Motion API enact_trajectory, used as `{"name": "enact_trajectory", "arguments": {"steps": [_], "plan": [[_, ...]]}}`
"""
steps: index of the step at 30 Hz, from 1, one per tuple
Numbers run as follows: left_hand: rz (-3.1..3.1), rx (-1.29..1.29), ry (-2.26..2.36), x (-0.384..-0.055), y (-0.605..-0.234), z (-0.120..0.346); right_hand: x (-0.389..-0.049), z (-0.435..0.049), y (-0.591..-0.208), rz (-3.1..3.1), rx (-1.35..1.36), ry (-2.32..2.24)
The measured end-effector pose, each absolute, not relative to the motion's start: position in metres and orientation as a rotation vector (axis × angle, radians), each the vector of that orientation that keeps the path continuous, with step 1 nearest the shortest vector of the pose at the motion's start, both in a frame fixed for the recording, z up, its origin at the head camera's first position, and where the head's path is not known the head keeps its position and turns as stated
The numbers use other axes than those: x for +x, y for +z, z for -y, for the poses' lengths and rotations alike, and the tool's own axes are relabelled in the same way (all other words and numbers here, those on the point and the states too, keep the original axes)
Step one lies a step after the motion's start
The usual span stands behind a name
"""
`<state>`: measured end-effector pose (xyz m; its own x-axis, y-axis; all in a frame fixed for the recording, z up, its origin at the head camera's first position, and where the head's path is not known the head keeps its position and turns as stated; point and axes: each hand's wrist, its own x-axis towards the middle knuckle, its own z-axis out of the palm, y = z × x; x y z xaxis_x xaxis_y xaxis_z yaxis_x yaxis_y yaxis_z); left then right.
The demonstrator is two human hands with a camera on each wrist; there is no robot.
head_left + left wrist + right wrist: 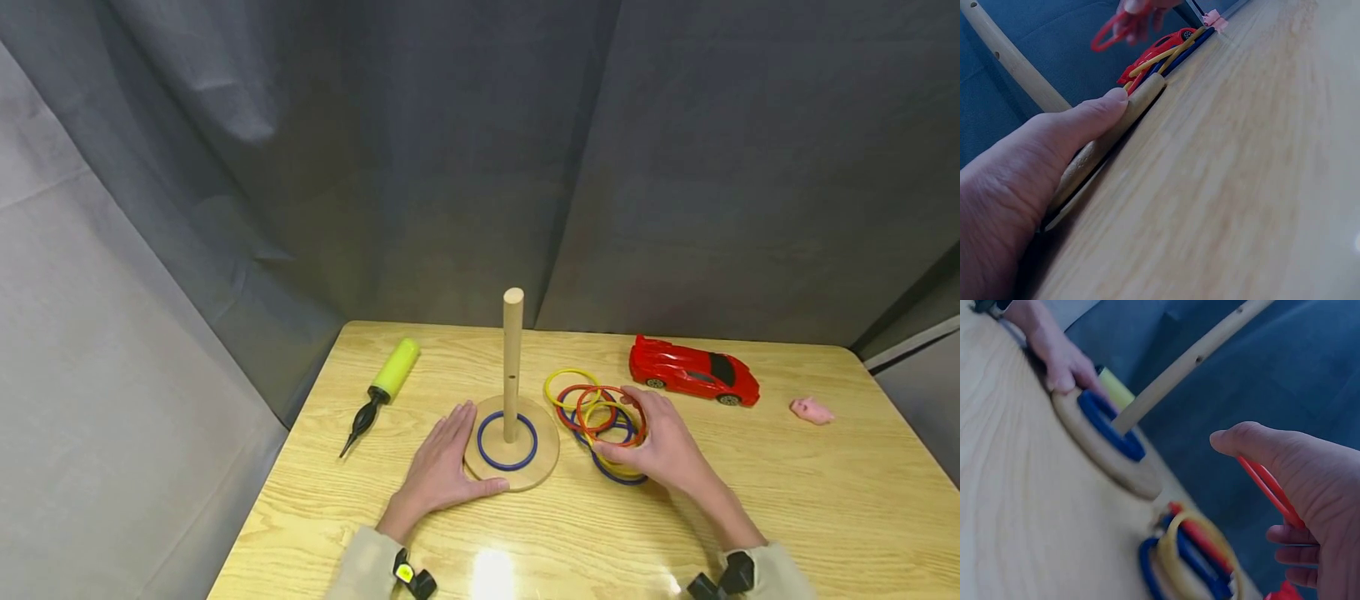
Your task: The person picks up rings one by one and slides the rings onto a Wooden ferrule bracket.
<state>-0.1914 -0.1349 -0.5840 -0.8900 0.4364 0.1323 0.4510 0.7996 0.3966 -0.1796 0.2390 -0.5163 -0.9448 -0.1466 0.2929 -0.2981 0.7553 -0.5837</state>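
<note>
A round wooden base (547,462) with an upright wooden peg (512,350) stands mid-table. One blue ring (536,437) lies on it around the peg. My left hand (442,467) rests against the base's left side, fingers extended along the edge and thumb (1100,115) on the near rim. To the right of the base, my right hand (663,442) pinches a red ring (1269,490) between thumb and fingers, raised over a loose pile. Yellow rings (572,372), blue rings (618,480) and another red ring overlap in that pile.
Behind the pile sits a red toy car (693,371), with a small pink pig figure (812,410) farther right. A yellow-green hand pump (396,368) with a black nozzle lies at the left. Dark curtains (450,167) hang behind the wooden table (570,542).
</note>
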Motion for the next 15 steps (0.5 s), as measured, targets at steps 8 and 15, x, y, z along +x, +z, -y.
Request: {"name": "enact_trajectory", "arguments": {"steps": [8, 15], "plan": [[2.956, -0.723, -0.655, -0.193, -0.585, 0.135, -0.181, -0.226, -0.467, 2.687, 0.427, 0.971], [2.951, -0.725, -0.66, -0.193, -0.586, 0.136, -0.183, -0.217, -0.424, 2.656, 0.501, 0.954]]}}
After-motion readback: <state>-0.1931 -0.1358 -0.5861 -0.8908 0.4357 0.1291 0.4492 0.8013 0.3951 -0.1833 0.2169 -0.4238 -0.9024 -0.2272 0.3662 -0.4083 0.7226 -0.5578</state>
